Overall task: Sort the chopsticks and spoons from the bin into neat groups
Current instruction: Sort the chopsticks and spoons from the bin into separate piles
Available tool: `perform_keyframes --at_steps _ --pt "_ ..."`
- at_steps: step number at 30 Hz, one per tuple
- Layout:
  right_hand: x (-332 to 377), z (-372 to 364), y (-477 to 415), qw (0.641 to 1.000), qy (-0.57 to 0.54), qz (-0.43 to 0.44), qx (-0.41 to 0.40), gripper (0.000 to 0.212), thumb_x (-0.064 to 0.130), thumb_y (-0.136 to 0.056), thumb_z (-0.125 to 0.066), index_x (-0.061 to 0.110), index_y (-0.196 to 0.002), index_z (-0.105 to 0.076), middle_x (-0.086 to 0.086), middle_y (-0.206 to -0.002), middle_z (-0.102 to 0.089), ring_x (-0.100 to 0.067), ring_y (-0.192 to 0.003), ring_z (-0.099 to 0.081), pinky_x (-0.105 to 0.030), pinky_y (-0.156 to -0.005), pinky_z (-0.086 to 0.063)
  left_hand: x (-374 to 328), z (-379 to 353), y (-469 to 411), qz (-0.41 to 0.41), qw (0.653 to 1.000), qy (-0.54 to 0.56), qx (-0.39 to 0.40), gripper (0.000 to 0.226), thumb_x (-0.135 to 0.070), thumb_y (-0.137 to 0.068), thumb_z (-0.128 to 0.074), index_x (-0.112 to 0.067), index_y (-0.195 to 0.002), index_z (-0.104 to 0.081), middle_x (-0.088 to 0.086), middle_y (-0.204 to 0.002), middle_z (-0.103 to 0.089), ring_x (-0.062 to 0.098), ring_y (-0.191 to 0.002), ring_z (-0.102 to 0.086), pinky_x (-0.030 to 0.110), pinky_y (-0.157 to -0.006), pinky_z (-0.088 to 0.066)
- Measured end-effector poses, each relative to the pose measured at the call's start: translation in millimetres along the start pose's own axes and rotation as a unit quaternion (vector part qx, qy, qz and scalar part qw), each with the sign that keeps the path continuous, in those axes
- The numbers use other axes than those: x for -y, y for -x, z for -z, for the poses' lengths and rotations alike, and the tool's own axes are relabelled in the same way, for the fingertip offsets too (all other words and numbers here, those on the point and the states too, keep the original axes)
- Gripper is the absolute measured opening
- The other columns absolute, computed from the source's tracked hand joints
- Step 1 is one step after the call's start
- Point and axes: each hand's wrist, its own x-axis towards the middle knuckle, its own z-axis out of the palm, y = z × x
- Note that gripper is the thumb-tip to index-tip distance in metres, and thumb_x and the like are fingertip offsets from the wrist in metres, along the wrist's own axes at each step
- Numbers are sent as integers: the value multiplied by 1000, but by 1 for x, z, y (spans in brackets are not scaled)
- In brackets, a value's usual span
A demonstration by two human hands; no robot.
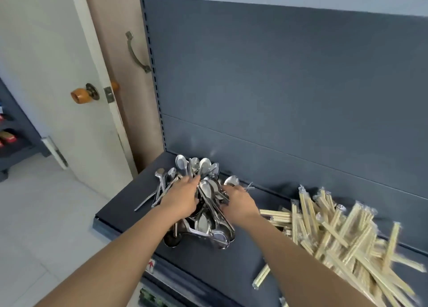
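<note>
Dark grey shelf (208, 260), heap of metal spoons (205, 223) at far left, a few strays fanned out just left of heap, loose pile of wrapped chopsticks (335, 232) at right, spilling toward near edge

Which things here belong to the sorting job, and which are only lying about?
For the job: spoons, chopsticks, left hand and right hand on the spoons, shelf under both piles.
Lying about: door, knob, handle.
</note>
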Motion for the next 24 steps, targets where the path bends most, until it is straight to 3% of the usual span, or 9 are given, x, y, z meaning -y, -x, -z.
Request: perform_keyframes --at_steps 2,4,7,11,24 --pt "5 -5 5 997 79 10 17 37 17 -88 -56 22 -125 -56 -7 -127 -52 -28 -121 -48 -40 -98 -47 5 -3 1 -43 996 -61 52 66 -21 -98 -52 -21 -154 -16 6 -162 -9 28 -147 -17 39 -117 -25" --pt "7 -11 10 994 101 9 27 30 20 -89 -55 19 -118 -58 -7 -122 -55 -28 -119 -49 -41 -96 -48 9 -4 1 -64 992 -94 59 63 -22 -98 -51 -20 -153 -20 5 -163 -4 28 -148 -13 40 -117 -24" --pt "7 -13 19 996 91 8 3 30 24 -91 -53 20 -120 -57 -5 -122 -54 -27 -121 -46 -42 -97 -47 9 1 -2 -80 991 -102 32 61 -12 -94 -51 -19 -150 -28 7 -160 -16 26 -147 -18 40 -115 -29" --pt "-4 -2 36 994 102 -12 -41 39 25 -90 -51 18 -128 -54 -6 -130 -51 -27 -124 -42 -40 -101 -43 -12 8 -4 -123 985 -116 -24 49 -4 -87 -50 -18 -134 -48 4 -141 -42 22 -131 -39 37 -102 -43" --pt "-122 76 177 968 150 -111 -170 45 30 -91 -55 21 -134 -49 -4 -136 -49 -25 -128 -41 -39 -104 -40 -196 -8 49 -323 924 -172 -115 30 -14 -90 -49 -19 -119 -57 0 -122 -54 21 -121 -44 36 -93 -43"
